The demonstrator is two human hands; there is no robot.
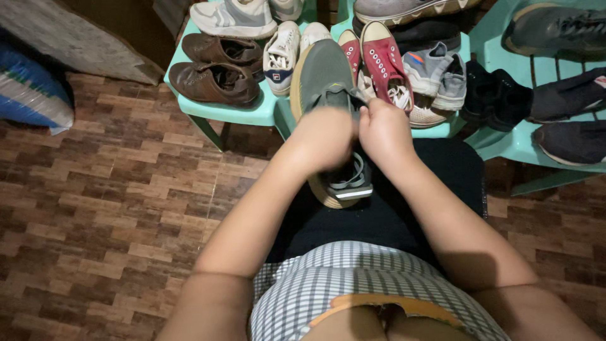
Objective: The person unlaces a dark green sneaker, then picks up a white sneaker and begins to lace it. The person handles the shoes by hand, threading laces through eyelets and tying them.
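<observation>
A grey sneaker (323, 76) with a tan sole lies on my lap, toe pointing away from me. My left hand (322, 140) and my right hand (384, 131) are both closed over its lace area, close together, fingers hidden from view. The heel end with grey straps (348, 181) shows just below my hands. Which part each hand grips is hidden by the backs of the hands.
Teal plastic stools (252, 115) in front of me carry several shoes: brown leather shoes (214, 82), white sneakers (281, 53), red sneakers (385, 63), grey sneakers (435, 72). A teal chair (524, 142) at right holds dark shoes. Brown brick-pattern floor (107, 208) lies at left.
</observation>
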